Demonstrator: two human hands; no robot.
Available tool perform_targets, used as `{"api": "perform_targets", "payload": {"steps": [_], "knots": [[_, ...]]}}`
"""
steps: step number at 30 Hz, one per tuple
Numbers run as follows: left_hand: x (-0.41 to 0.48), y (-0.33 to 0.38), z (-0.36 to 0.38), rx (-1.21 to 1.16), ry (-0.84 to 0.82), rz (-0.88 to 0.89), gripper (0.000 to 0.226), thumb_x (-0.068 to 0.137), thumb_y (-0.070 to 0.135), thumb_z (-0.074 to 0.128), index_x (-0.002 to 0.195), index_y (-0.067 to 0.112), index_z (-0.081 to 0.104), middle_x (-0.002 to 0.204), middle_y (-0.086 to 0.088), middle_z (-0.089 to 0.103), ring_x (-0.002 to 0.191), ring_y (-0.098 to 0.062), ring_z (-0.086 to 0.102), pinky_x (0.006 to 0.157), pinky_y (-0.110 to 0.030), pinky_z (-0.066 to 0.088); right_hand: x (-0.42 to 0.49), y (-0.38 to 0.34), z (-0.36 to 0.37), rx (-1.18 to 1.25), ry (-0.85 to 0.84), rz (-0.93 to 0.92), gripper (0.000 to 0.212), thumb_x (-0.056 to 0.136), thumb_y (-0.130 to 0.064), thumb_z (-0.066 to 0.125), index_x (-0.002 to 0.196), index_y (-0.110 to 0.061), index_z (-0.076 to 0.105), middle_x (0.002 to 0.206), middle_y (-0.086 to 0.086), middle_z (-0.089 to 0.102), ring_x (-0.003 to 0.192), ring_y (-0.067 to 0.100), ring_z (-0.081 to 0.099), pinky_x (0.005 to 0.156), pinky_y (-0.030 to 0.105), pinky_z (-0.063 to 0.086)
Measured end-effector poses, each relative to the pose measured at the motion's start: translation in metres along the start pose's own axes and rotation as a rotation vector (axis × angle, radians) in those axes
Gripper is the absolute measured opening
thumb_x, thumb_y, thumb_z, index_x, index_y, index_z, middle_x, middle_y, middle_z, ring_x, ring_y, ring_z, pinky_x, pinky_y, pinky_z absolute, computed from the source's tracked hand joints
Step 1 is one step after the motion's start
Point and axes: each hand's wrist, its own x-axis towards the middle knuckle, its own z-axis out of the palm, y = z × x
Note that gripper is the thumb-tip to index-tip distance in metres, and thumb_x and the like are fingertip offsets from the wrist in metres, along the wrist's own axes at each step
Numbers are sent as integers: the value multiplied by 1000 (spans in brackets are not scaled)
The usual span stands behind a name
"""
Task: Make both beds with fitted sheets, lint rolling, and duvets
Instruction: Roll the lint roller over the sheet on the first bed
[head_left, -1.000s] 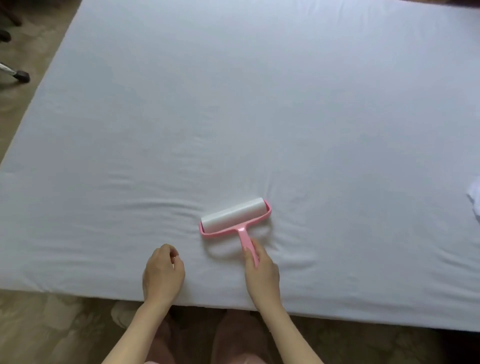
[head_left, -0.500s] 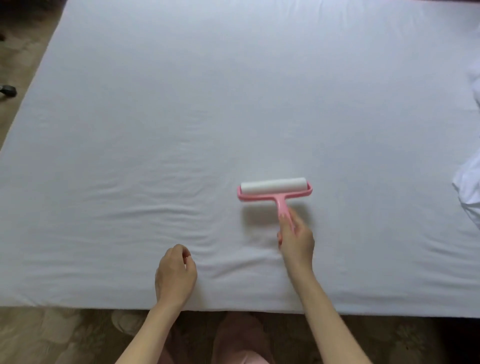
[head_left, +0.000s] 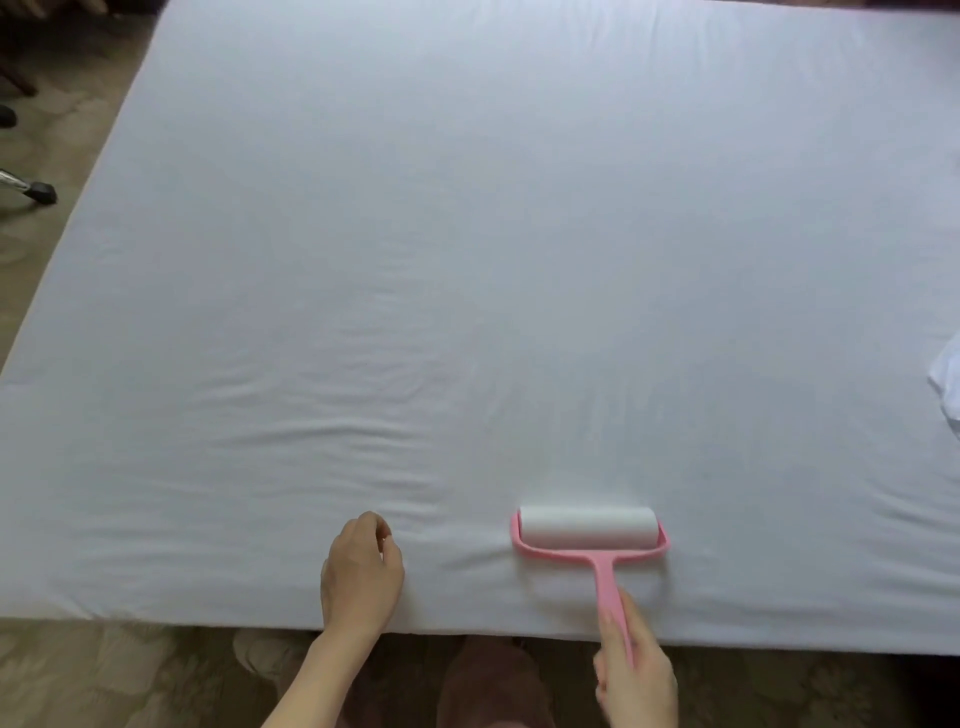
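A white fitted sheet (head_left: 467, 260) covers the whole mattress, stretched flat with faint wrinkles near the front edge. A pink lint roller (head_left: 589, 532) with a white roll lies on the sheet close to that edge. My right hand (head_left: 636, 670) grips its pink handle, partly past the edge of the bed. My left hand (head_left: 361, 574) rests on the sheet to the left of the roller, its fingers curled under and holding nothing that I can see.
White bedding (head_left: 948, 379) pokes in at the right edge of the bed. A chair leg with a black caster (head_left: 39, 191) stands on the patterned floor (head_left: 104, 675) to the left. My legs are below the front edge.
My right hand pushed the roller away and to the right, then pulled it back toward the front edge. My left hand stayed resting on the sheet.
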Motion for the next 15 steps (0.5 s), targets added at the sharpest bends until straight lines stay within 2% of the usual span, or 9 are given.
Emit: {"api": "perform_targets", "payload": {"steps": [1, 2, 3, 4, 5, 7, 8, 11, 15], "knots": [[0, 1, 0, 2, -5, -7, 14, 91, 10, 48, 79, 15, 50, 77, 3, 52, 70, -12, 50, 63, -32, 47, -7, 8, -5, 21, -46, 42, 42, 81, -40, 70, 120, -25, 65, 63, -2, 58, 58, 19, 54, 61, 27, 43], [-1, 2, 0, 4, -8, -9, 14, 92, 10, 48, 79, 16, 50, 77, 3, 52, 70, -12, 50, 64, -31, 47, -12, 17, -12, 25, -135, 28, 65, 69, -54, 75, 122, -20, 62, 76, -1, 63, 68, 16, 59, 65, 24, 45], [-1, 3, 0, 5, -8, -7, 14, 92, 11, 48, 79, 17, 50, 77, 3, 52, 70, -12, 50, 64, -31, 48, -16, 23, -17, 26, -191, -20, 93, 55, -73, 72, 127, -16, 57, 96, -2, 64, 85, 12, 60, 76, 17, 44], [0, 4, 0, 5, -6, -2, 14, 92, 11, 48, 79, 17, 50, 76, 4, 51, 70, -11, 50, 64, -32, 49, -17, 26, -21, 81, -213, -73, 107, 51, -84, 64, 131, -13, 54, 110, -3, 62, 94, 7, 58, 82, 13, 42], [1, 5, 0, 3, -2, 4, 14, 92, 12, 48, 79, 17, 50, 76, 4, 51, 70, -11, 50, 64, -32, 49, -17, 18, -23, 112, -234, -98, 96, 61, -79, 60, 131, -13, 55, 109, -3, 63, 89, 6, 58, 78, 12, 42], [3, 7, -2, -3, 7, 16, 14, 91, 11, 48, 79, 17, 50, 76, 5, 51, 70, -11, 50, 64, -32, 49, -12, -22, -12, 201, -93, -55, 33, 89, -42, 59, 115, -24, 67, 67, 2, 60, 55, 15, 45, 53, 18, 38], [4, 7, -4, -4, 11, 21, 14, 91, 11, 48, 79, 17, 50, 76, 5, 51, 70, -11, 50, 64, -32, 49, -8, -41, -5, 223, -7, -54, 18, 93, -29, 58, 107, -32, 69, 53, 3, 49, 47, 17, 37, 46, 20, 32], [5, 5, -11, -4, 33, 37, 12, 91, 10, 49, 81, 17, 51, 77, 5, 51, 70, -11, 50, 62, -30, 47, 19, -105, 18, 257, 2, -139, 19, 95, -26, 53, 97, -41, 65, 52, 1, 40, 45, 14, 34, 42, 23, 28], [7, -4, -27, 1, 65, 42, 12, 92, 11, 49, 82, 17, 52, 77, 6, 51, 70, -9, 50, 62, -28, 47, 59, -169, 57, 263, -14, -188, 20, 96, -24, 50, 104, -21, 67, 56, 0, 40, 42, 11, 34, 38, 21, 29]]}}
